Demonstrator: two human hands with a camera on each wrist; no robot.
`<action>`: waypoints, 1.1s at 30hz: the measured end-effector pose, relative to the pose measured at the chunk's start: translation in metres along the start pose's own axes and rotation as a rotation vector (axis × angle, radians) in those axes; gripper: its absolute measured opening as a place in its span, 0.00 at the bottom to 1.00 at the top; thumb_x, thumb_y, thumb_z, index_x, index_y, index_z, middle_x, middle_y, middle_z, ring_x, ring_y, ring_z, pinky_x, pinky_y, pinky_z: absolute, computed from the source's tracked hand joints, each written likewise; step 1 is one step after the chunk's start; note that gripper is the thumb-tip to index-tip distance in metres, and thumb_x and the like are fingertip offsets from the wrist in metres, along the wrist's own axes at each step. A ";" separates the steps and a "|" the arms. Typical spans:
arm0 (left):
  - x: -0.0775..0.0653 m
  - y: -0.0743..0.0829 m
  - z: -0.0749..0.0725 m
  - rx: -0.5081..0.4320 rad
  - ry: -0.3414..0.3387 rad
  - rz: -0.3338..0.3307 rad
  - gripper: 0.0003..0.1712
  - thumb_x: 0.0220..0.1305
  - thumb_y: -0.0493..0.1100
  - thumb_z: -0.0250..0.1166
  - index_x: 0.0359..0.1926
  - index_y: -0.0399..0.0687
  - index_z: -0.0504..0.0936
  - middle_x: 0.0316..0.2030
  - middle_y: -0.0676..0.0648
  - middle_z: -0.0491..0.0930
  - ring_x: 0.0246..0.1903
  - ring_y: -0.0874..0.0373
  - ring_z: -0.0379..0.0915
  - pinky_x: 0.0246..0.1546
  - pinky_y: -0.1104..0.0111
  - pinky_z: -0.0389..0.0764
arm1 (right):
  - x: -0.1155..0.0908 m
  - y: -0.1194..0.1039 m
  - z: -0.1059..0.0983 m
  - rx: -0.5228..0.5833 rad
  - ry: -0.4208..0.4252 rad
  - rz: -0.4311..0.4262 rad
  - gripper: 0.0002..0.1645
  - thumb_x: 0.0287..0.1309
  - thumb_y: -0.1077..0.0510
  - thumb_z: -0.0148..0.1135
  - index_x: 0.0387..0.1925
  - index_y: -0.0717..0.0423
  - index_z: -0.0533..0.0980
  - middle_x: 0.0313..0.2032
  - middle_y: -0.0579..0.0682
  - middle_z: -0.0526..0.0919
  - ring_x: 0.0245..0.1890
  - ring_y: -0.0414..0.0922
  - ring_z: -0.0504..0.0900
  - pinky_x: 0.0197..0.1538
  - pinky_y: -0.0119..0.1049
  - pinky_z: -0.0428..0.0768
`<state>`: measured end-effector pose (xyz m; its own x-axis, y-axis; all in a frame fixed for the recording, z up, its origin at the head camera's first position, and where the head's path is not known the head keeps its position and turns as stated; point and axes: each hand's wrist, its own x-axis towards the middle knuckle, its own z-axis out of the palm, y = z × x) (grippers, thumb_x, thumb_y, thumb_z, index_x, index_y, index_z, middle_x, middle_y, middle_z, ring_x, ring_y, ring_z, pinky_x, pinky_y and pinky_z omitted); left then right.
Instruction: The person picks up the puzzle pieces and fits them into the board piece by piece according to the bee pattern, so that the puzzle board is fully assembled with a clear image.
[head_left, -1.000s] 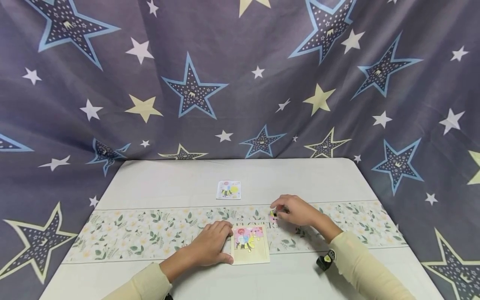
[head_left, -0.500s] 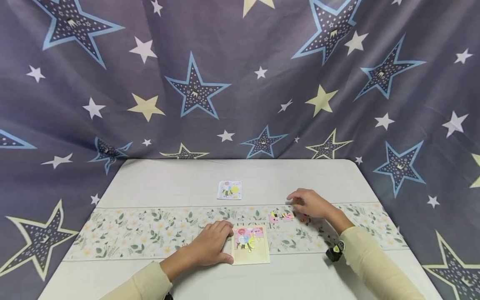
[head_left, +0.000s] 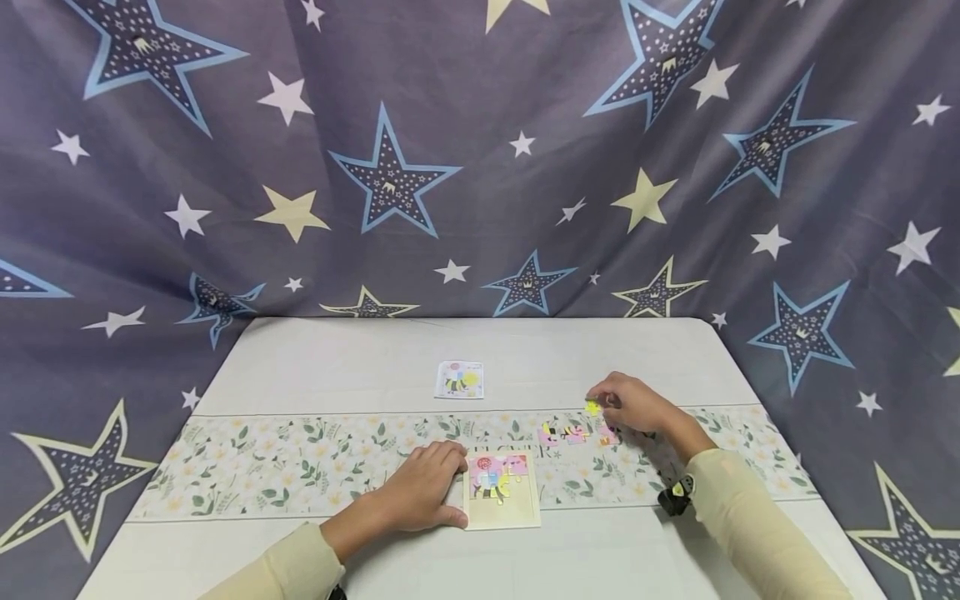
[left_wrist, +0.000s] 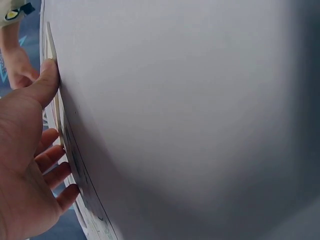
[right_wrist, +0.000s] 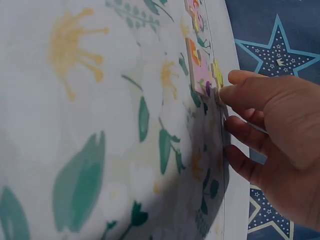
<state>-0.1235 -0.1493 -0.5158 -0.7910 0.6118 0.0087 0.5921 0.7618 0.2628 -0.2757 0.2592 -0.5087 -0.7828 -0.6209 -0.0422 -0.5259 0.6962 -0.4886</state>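
Note:
A square wooden puzzle board (head_left: pixel 501 515) lies on the table, its upper part filled with pink, blue and yellow pieces. My left hand (head_left: pixel 423 490) rests along its left edge, thumb near the lower corner; in the left wrist view the thumb touches the board's rim (left_wrist: pixel 51 42) and the fingers lie loosely beside it. My right hand (head_left: pixel 633 403) pinches a yellow puzzle piece (head_left: pixel 592 408) between thumb and index finger, low over the table. Just nearer to me lies a pink and orange puzzle piece (right_wrist: pixel 199 67). Further pink, yellow and black pieces (head_left: pixel 562 433) lie left of it.
A small picture card (head_left: pixel 459 381) with a bee lies behind the board. The white tablecloth (head_left: pixel 337 367) carries a flower-printed band (head_left: pixel 300 467) across its middle. A star-patterned curtain (head_left: pixel 465 167) hangs behind the table.
My right hand has moved right and slightly back, away from the pink and black pieces, and now pinches the yellow piece. The left hand and board have stayed in place.

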 end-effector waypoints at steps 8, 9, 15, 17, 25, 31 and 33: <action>0.000 0.000 0.000 -0.004 0.013 0.005 0.43 0.52 0.72 0.69 0.58 0.48 0.73 0.64 0.46 0.71 0.64 0.51 0.68 0.61 0.52 0.72 | 0.001 0.004 0.002 -0.001 -0.022 0.017 0.18 0.65 0.66 0.62 0.55 0.51 0.82 0.38 0.43 0.78 0.36 0.37 0.71 0.44 0.39 0.76; 0.000 0.000 0.000 -0.003 0.008 0.000 0.43 0.52 0.72 0.69 0.59 0.49 0.73 0.64 0.46 0.71 0.65 0.51 0.67 0.61 0.52 0.72 | 0.001 0.004 0.002 0.005 -0.025 0.025 0.18 0.65 0.66 0.62 0.55 0.51 0.82 0.39 0.44 0.78 0.36 0.37 0.71 0.45 0.39 0.77; 0.001 -0.001 0.001 0.010 0.007 -0.003 0.43 0.52 0.72 0.69 0.59 0.50 0.72 0.64 0.47 0.70 0.65 0.51 0.67 0.62 0.53 0.72 | 0.001 0.005 0.002 0.009 -0.040 0.029 0.18 0.66 0.66 0.63 0.55 0.50 0.82 0.40 0.44 0.78 0.37 0.38 0.72 0.44 0.38 0.77; 0.001 -0.001 0.001 0.010 0.010 -0.001 0.43 0.52 0.73 0.69 0.58 0.50 0.72 0.64 0.47 0.71 0.65 0.51 0.67 0.62 0.53 0.72 | 0.002 0.005 0.001 -0.002 -0.040 0.010 0.18 0.65 0.66 0.63 0.55 0.50 0.82 0.39 0.44 0.78 0.36 0.37 0.72 0.43 0.38 0.77; 0.001 0.000 0.001 0.005 0.004 -0.005 0.44 0.52 0.74 0.68 0.58 0.49 0.73 0.64 0.47 0.71 0.64 0.52 0.68 0.61 0.53 0.72 | 0.004 0.007 0.001 -0.011 -0.022 -0.036 0.18 0.64 0.64 0.63 0.54 0.51 0.83 0.39 0.44 0.80 0.35 0.37 0.73 0.41 0.36 0.77; 0.001 0.000 0.001 0.010 0.002 -0.006 0.44 0.52 0.74 0.68 0.59 0.49 0.73 0.64 0.47 0.71 0.65 0.52 0.67 0.62 0.53 0.72 | 0.001 0.003 0.003 0.044 0.009 -0.040 0.18 0.63 0.61 0.64 0.55 0.53 0.83 0.40 0.46 0.81 0.36 0.36 0.75 0.42 0.36 0.79; 0.001 0.000 0.001 0.013 0.003 -0.007 0.44 0.52 0.74 0.68 0.58 0.49 0.73 0.64 0.47 0.71 0.64 0.52 0.68 0.61 0.53 0.72 | -0.001 0.000 0.004 0.090 -0.005 -0.023 0.18 0.65 0.61 0.63 0.56 0.54 0.81 0.42 0.48 0.80 0.34 0.34 0.77 0.42 0.35 0.80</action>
<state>-0.1240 -0.1487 -0.5163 -0.7956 0.6057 0.0096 0.5884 0.7690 0.2499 -0.2731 0.2586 -0.5123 -0.7690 -0.6383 -0.0342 -0.5118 0.6468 -0.5654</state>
